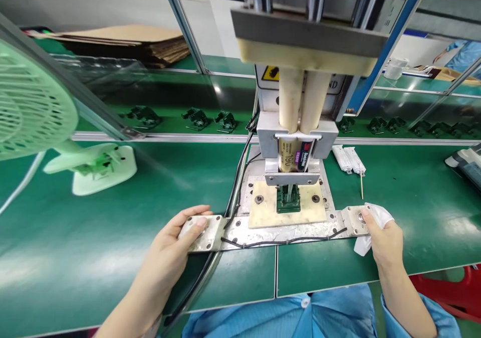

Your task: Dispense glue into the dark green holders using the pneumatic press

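Note:
My left hand (pixel 171 245) is closed around the left metal button block (pixel 212 236) of a bench press, thumb lying on its top. At the other end, my right hand (pixel 385 237) presses its thumb on the round button of the right button block (pixel 349 221). Crumpled in that same hand is a white cloth (pixel 363 245). Between the hands, a small dark green part (pixel 288 205) sits in the cream fixture plate (pixel 263 212). Directly above it, the press (pixel 296 122) holds a twin adhesive cartridge (pixel 289 156), its nozzle down at the part.
A green fan (pixel 103 170) stands on the left. Black cables (pixel 236 177) run beside the press. Two white packets (pixel 347 159) and a thin stick (pixel 362 185) lie to its right. Several dark parts (pixel 195 119) line the rear belt. Cardboard sheets (pixel 124 34) are stacked behind.

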{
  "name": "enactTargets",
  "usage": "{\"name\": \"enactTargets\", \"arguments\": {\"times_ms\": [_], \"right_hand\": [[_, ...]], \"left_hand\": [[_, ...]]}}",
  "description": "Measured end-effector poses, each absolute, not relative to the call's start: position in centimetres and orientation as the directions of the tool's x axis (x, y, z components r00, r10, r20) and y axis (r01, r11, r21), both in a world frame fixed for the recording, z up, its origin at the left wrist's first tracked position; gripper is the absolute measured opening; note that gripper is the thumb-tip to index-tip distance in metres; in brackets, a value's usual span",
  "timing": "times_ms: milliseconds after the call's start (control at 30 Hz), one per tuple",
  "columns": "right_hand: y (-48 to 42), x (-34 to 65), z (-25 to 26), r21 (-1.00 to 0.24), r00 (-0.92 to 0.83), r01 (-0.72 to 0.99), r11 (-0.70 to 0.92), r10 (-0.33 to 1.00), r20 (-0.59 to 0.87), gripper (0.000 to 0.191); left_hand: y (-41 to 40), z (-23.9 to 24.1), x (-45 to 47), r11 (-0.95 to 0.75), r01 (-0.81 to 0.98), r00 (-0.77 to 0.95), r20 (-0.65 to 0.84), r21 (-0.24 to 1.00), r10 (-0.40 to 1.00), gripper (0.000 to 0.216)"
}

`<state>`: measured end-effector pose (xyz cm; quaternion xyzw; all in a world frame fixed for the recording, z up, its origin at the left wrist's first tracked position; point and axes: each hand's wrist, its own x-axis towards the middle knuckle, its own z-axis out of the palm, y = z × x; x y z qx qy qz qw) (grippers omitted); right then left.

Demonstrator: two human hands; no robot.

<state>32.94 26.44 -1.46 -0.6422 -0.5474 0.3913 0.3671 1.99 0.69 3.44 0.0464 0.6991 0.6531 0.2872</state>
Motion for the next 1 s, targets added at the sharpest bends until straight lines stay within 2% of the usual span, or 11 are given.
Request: {"name": "enactTargets", "arguments": {"times_ms": [367,767,1000], "right_hand": [[26.38,33.41,-1.73,-0.930,0.083,0.369,-0.009,0.996,0.024,0.058],[26.17,33.53,-1.48,-0.944,0.062,0.326,0.038,0.996,0.062,0.055],[26.06,33.71,-1.37,-0.931,0.068,0.363,0.021,0.996,0.049,0.055]], "left_hand": [[0.47,2.86,2.26,0.090,-0.296,-0.850,-0.306,0.951,0.429,0.060],[0.99,3.37,2.82,0.061,-0.296,-0.857,-0.294,0.953,0.423,0.054],[0.87,3.37,2.73,0.059,-0.306,-0.852,-0.301,0.950,0.428,0.056]]}}
